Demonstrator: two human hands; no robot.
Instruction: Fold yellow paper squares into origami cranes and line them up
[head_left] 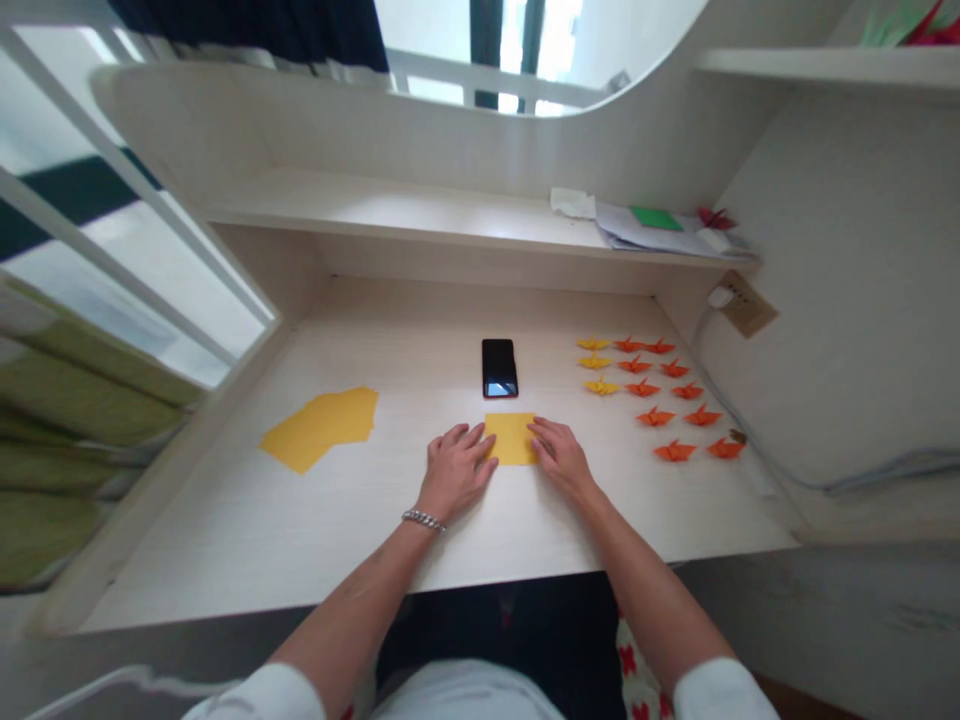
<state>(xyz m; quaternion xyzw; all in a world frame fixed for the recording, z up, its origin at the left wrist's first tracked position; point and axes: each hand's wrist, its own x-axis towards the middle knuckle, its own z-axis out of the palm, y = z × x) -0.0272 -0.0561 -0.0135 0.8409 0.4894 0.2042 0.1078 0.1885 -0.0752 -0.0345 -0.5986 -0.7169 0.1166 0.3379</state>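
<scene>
1. Paper [511, 440], one yellow piece, lies flat on the desk [412, 325] between the two hands, just on the near side of the phone [499, 366].
2. Left hand [459, 465] is palm down and loosely open, fingers a bit spread, with the thumb and fingertips resting at the left edge. Doesn't look like a pinch to me.
3. Right hand [562, 455] is pretty much the same on the right edge: half-bent fingers, relaxed, no real grip showing. Can't tell if any fingertip is tucked under.
4. Handling-wise, I'd guess it weighs basically nothing, bends easily and holds a crease. Probably slides around on that smooth desk if you only press one side, so both hands on it makes sense.
5. Best hold, imo: edges or corners, light fingertips. Squeeze the middle and you'd likely get wrinkles; yank it and it could tear.
6. Spare sheets [322, 425] on the left overlap, so I'd peel from a corner there.
</scene>
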